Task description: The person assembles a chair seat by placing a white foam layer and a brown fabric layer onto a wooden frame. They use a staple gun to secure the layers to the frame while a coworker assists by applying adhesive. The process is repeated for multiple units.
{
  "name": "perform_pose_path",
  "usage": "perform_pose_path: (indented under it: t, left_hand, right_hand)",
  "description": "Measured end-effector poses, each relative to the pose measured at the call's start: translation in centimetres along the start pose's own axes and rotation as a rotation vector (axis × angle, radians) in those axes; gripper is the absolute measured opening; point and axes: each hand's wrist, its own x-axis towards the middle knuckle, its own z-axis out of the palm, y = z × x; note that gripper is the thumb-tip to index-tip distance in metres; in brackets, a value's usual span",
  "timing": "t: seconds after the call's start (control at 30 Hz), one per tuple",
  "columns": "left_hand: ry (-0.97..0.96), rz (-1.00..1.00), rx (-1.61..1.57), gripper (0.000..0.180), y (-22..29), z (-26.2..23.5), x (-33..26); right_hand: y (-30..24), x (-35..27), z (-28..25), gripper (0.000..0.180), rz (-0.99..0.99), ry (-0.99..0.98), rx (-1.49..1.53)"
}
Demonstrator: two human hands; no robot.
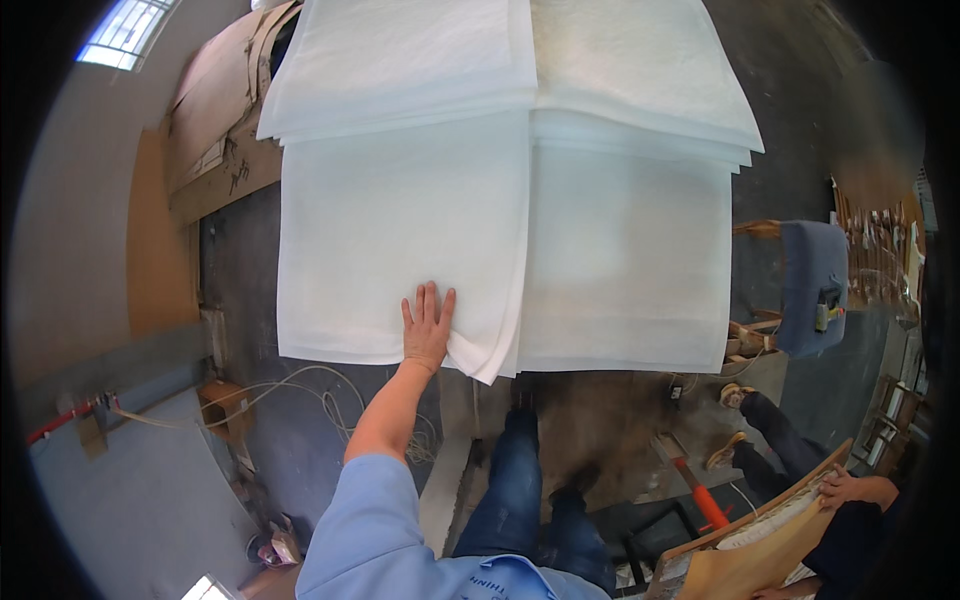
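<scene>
My left hand [428, 328] lies flat on a stack of large white sheets [400, 230], near its front edge, fingers stretched out and holding nothing. Beside the hand, the sheets' near right corner rumples and curls into a soft fold. A second stack of white sheets [630, 260] lies alongside on the right. Farther back, more white sheets [410, 60] overlap the near ones in layers. Whether the pieces are cloth or padding cannot be made out for certain. My right hand is out of the picture.
At lower right another person's hand [845, 488] grips a wooden-edged panel [770, 545]. A blue-grey padded chair [812, 285] stands right of the sheets. An orange-handled tool [710, 505] and a loose pale hose [335, 400] are on the floor. Boards [225, 120] lean at far left.
</scene>
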Motion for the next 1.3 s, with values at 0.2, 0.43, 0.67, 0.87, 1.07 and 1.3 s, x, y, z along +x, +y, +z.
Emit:
perform_pose_path:
  t: [0.2, 0.43, 0.67, 0.87, 1.07, 1.3]
  left_hand:
    - [0.002, 0.087, 0.093, 0.082, -0.9, -3.0, 0.7]
    - [0.044, 0.183, -0.099, 0.094, -3.2, -19.5, 2.7]
    - [0.092, 0.355, 0.013, 0.061, -1.2, -27.2, 12.9]
    - [-0.067, 0.147, -0.194, 0.040, -0.8, -50.1, 15.9]
    - [0.035, 0.394, -0.275, 0.047, 9.2, -64.2, 6.3]
    - [0.126, 0.573, -0.527, 0.042, 15.1, -72.6, -2.9]
  right_hand:
    - [0.2, 0.6, 0.0, 0.045, -0.033, -0.008, 0.011]
    - [0.8, -2.5, 2.1, 0.048, -0.014, 0.070, 0.063]
    - [0.9, -3.2, 3.7, 0.031, -0.062, 0.354, 0.322]
    - [-0.2, -2.2, 5.1, 0.033, -0.020, 0.321, 0.558]
    - [0.9, -2.5, 3.9, 0.023, 0.015, 0.202, 0.739]
    - [7.4, 13.0, -19.3, 0.032, -0.763, 0.580, 1.611]
